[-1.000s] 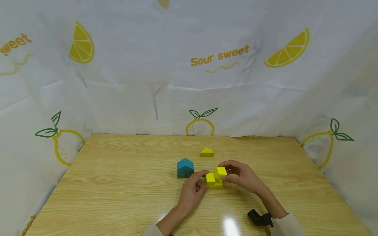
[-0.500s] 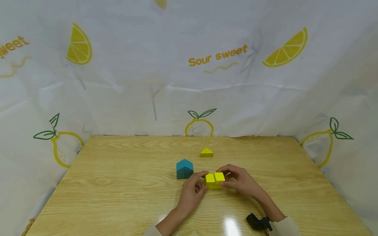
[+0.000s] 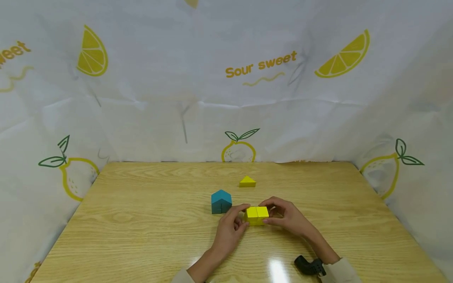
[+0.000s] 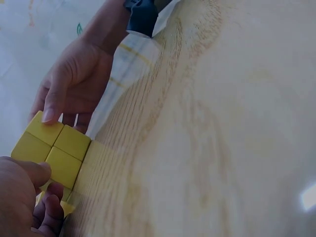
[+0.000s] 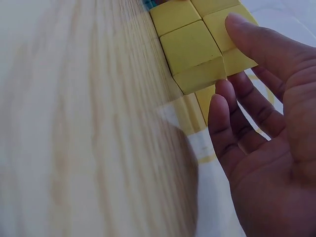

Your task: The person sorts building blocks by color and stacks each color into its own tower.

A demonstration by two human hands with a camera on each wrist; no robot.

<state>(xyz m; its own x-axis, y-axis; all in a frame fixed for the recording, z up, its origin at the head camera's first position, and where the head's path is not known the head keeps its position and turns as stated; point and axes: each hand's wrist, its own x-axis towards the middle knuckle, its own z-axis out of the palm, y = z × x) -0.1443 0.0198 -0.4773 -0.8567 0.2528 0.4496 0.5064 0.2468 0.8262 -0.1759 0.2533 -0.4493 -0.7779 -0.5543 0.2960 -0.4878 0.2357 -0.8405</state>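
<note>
Several yellow blocks [image 3: 256, 212] form a compact stack, two by two on the side facing me, on the wooden table. My left hand [image 3: 228, 232] pinches the upper left cube [image 3: 251, 212], thumb on its near face and forefinger behind. From the other side my right hand [image 3: 291, 218] holds the upper right cube [image 3: 262, 212] the same way. The two upper cubes sit side by side, level on top. In the right wrist view, the right thumb presses a yellow face [image 5: 222, 29] while the other fingers curl below it.
A teal house-shaped block stack [image 3: 221, 201] stands just left of the yellow one. Farther back lies a yellow triangular block [image 3: 247, 182]. A black device [image 3: 309, 266] is on the right wrist. A lemon-print cloth [image 3: 170, 78] hangs behind the table [image 3: 141, 220].
The right hand has lowered its yellow cube onto the stack and moved it left until it lines up against the other upper cube. The left hand has stayed in place.
</note>
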